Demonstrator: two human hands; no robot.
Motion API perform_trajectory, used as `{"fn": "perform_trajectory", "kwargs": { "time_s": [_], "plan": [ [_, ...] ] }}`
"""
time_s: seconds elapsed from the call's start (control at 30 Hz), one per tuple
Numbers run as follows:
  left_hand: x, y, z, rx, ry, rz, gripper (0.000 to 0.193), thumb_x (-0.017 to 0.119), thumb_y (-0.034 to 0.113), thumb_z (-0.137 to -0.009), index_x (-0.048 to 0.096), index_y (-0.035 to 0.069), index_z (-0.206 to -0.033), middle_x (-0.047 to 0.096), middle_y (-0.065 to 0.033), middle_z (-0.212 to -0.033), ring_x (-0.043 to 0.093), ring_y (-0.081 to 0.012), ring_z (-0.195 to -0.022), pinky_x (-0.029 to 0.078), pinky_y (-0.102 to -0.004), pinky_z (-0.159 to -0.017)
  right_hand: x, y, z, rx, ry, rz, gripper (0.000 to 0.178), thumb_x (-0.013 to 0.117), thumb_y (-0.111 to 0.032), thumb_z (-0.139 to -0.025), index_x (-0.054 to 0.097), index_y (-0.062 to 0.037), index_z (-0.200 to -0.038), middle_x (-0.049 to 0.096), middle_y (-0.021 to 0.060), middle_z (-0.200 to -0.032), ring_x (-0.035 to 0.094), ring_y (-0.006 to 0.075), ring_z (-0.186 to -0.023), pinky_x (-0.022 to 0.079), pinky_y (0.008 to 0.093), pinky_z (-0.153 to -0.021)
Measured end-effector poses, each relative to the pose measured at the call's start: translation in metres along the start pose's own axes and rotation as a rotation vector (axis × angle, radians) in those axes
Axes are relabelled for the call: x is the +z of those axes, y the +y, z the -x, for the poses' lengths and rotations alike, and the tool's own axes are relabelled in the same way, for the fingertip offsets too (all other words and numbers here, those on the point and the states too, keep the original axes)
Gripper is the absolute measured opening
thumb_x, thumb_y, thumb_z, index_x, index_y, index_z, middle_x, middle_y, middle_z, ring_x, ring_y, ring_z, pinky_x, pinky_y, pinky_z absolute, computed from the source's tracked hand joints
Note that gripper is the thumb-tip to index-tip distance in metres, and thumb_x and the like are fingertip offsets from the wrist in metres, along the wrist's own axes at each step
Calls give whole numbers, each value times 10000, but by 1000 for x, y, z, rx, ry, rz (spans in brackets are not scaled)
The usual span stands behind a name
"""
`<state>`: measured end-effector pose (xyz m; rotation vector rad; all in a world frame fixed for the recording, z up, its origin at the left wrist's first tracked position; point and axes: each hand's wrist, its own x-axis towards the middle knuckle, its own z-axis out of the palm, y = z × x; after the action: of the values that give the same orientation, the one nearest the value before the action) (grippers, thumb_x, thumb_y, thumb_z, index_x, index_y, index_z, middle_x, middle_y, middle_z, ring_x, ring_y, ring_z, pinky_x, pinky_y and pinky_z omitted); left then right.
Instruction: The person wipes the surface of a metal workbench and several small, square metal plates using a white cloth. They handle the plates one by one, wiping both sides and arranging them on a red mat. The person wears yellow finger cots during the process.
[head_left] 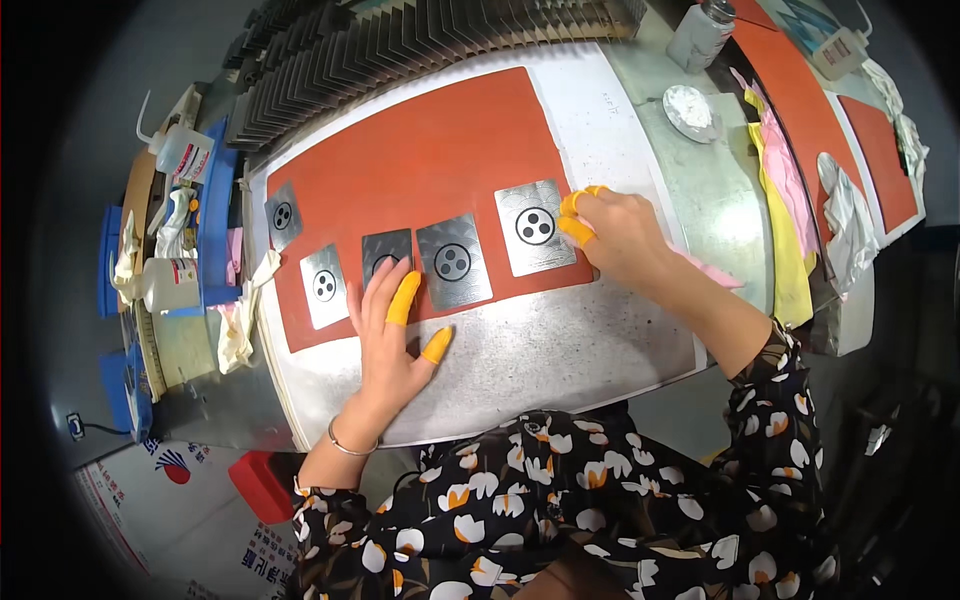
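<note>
Several thin metal plates, each with a black ring around three dots, lie on a red mat [420, 150]. My left hand [385, 345] is open, fingers spread, with yellow finger cots on its thumb and one finger. Its fingertips rest over the lower part of a dark plate [375, 245], between a small bright plate [318, 265] and a larger grey plate [470, 285]. My right hand [625, 235], also in yellow cots, has its fingers closed at the right edge of the rightmost plate [520, 260]. What they pinch, if anything, is hidden. Another small plate [290, 235] lies farthest left.
A long row of upright dark plates [390, 50] stands behind the mat. On the left are a blue bin [218, 180] and squeeze bottles [185, 152]. To the right are a metal-capped bottle [700, 40], a dish of white material [690, 108] and yellow and pink cloths [790, 240].
</note>
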<state>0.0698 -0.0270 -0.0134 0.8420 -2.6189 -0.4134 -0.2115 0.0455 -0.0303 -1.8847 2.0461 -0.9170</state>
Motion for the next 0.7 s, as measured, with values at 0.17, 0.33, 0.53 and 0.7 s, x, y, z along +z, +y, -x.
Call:
{"fn": "perform_trajectory", "kwargs": {
  "time_s": [0.17, 0.33, 0.53, 0.7],
  "plan": [
    [7, -6, 14, 11, 65, 15, 594, 702, 137, -667, 454, 22, -1195, 432, -138, -1281, 352, -336, -1242, 115, -552, -1034, 13, -5, 15, -12, 4, 118, 119, 609, -164, -783, 624, -55, -829, 604, 141, -732, 586, 296, -600, 469, 380, -539],
    [6, -7, 16, 26, 61, 11, 587, 677, 125, -689, 444, 38, -1221, 428, -126, -1295, 348, -342, -1247, 123, -527, -1045, 13, -2, 6, -21, 75, 125, 104, 635, -121, -751, 622, -57, -833, 605, 141, -735, 592, 293, -612, 472, 381, -547],
    [8, -9, 15, 17, 70, 14, 562, 660, 117, -697, 449, 44, -1213, 426, -116, -1300, 341, -329, -1258, 111, -520, -1051, 8, -4, 1, 26, 19, 183, 95, 614, -122, -749, 619, -35, -786, 597, 144, -706, 580, 297, -589, 461, 375, -541],
    [7, -8, 14, 22, 83, 20, 552, 659, 112, -693, 454, 41, -1201, 436, -116, -1289, 346, -329, -1255, 113, -516, -1052, 8, -3, 0, 43, 18, 102, 76, 601, -107, -746, 614, -35, -768, 599, 141, -713, 578, 304, -590, 459, 384, -548]
  ]
}}
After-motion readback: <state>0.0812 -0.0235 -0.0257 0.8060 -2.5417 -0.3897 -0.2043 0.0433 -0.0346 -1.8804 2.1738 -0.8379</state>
